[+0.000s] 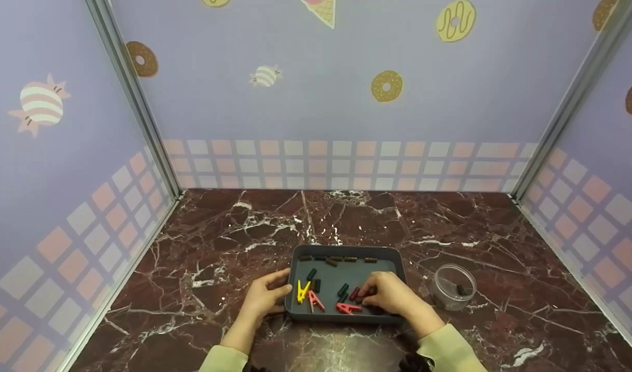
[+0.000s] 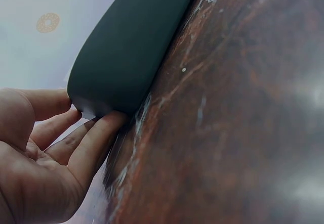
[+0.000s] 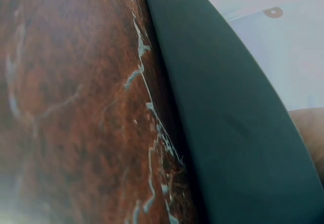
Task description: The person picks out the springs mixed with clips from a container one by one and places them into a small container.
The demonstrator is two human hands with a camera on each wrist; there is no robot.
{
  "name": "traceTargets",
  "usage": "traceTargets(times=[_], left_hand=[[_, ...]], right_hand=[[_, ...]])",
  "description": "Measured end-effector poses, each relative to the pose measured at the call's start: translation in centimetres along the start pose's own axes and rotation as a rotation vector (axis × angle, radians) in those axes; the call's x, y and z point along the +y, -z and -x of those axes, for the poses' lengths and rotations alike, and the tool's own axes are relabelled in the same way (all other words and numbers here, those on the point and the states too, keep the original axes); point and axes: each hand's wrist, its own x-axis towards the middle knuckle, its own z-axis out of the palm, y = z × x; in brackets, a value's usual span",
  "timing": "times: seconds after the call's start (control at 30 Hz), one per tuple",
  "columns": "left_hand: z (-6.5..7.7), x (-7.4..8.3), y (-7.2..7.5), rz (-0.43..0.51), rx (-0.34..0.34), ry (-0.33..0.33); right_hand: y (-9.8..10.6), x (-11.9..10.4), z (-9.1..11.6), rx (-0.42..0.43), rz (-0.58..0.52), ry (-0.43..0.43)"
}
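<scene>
A shallow dark grey tray (image 1: 326, 276) holds several small dark green, brown and dark red cylinders. Its left end is held by my left hand (image 1: 262, 295); in the left wrist view, fingers (image 2: 96, 143) lie against the tray's end wall. My right hand (image 1: 390, 293) reaches into the near right part and pinches a small dark cylinder (image 1: 366, 295), mostly hidden by the fingertips. Beside it lie a dark red cylinder (image 1: 354, 293), a green cylinder (image 1: 343, 289) and a red clothespin (image 1: 348, 308). A yellow clothespin (image 1: 303, 292) and a pinkish-red clothespin (image 1: 316, 300) lie at the left.
A round clear plastic tub (image 1: 452, 289) stands right of the tray, with a dark cylinder (image 1: 461, 290) inside. Brown cylinders (image 1: 350, 259) line the tray's far wall. Patterned panels (image 1: 341, 103) enclose the marbled tabletop (image 1: 217, 243) at the back and both sides.
</scene>
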Motion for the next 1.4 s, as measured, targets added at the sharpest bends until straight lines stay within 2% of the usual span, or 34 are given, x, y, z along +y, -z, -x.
traceTargets(times=[0.2, 0.53, 0.9, 1.4], left_hand=[[0.0, -0.1, 0.1, -0.031, -0.005, -0.019], [0.0, -0.2, 0.1, -0.007, -0.006, -0.022], [0.0, -0.1, 0.0, 0.007, 0.007, -0.014], [-0.1, -0.2, 0.0, -0.027, 0.008, 0.004]], right_hand=[[0.1, 0.0, 0.1, -0.008, -0.046, -0.016], [0.8, -0.2, 0.2, -0.028, -0.08, -0.02], [2.5, -0.2, 0.6, -0.037, -0.124, -0.039], [5.8, 0.0, 1.5, 0.03, -0.203, -0.058]])
